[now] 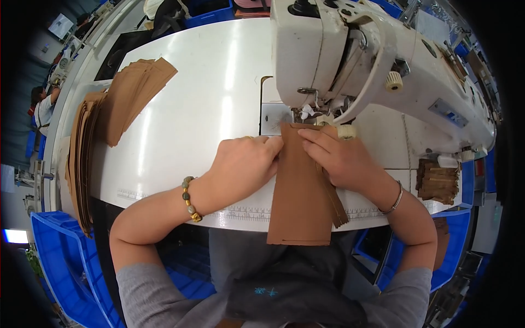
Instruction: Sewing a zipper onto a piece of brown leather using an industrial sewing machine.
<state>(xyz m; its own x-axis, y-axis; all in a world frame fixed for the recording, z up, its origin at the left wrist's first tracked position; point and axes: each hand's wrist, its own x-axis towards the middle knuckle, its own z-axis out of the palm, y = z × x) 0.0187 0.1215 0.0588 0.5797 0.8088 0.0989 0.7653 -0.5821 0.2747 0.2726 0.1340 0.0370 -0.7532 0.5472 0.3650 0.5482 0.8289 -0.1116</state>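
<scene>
A long brown fabric piece lies under the head of a white sewing machine, its far end close to the presser foot. Its near end hangs past the table's front edge. My left hand pinches the piece's left edge near the far end, thumb and fingers closed. On the right side, my right hand has its fingertips pressed on the top of the fabric, with the other fingers curled at a narrower brown strip along the right edge. The thumb of that hand is hidden.
Stacks of brown fabric pieces lie at the table's left, some draped over its edge. A small brown bundle sits at the right. Blue bins stand below the table. A person sits far left.
</scene>
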